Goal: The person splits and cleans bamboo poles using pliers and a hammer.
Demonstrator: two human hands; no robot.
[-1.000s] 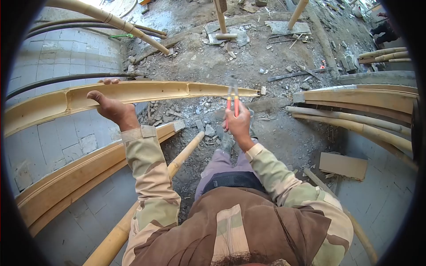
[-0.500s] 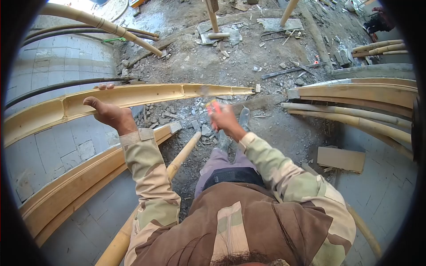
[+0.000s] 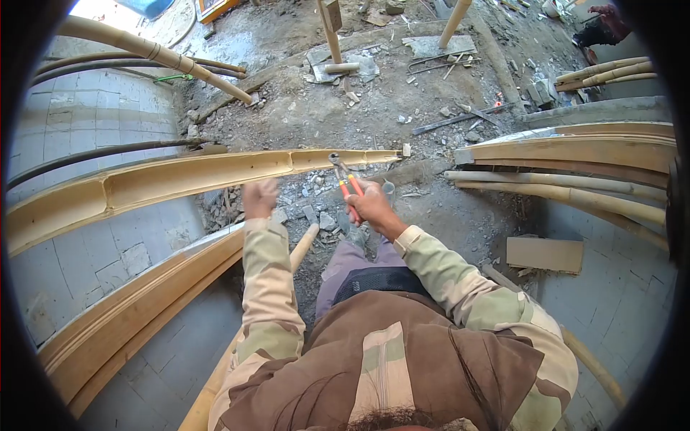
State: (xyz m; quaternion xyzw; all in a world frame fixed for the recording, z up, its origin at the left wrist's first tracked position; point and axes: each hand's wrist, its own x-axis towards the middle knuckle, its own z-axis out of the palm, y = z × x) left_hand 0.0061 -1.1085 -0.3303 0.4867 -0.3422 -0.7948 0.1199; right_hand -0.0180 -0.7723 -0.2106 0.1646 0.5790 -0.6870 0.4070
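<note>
My right hand is closed around the red and yellow handles of a pair of pincers. The metal jaws overlap the far part of a long split bamboo pole, whose hollow inner side with its node ridges faces me. Just below the pole's near edge, my left hand is smeared by motion and its fingers do not show clearly. A round bamboo pole rises between my forearms, its end close to the rubble.
Stacked wooden boards lean at left, and more boards with bamboo poles lie at right. Rubble covers the ground by my feet. Upright bamboo props stand ahead. Another person is at far right.
My left hand has let go of the split bamboo and moved right and down toward me. The pincers, blurred before, now show plainly with their jaws at the bamboo.
</note>
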